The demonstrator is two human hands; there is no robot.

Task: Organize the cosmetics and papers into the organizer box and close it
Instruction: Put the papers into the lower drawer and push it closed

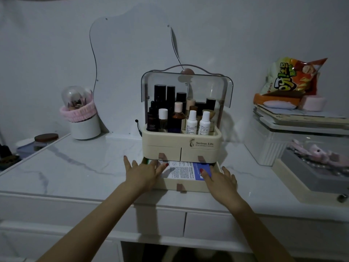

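Organizer box sits center frame, bottom drawer pulled out w/ papers inside. Left hand & right hand spread flat on them. Flatten edges, then push drawer in evenly.

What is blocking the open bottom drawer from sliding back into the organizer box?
Nothing visible blocks it. The bottom drawer is pulled out toward the person, and the papers lie flat inside, below its rim. The left hand and right hand rest on the drawer's front corners, fingers on the papers.
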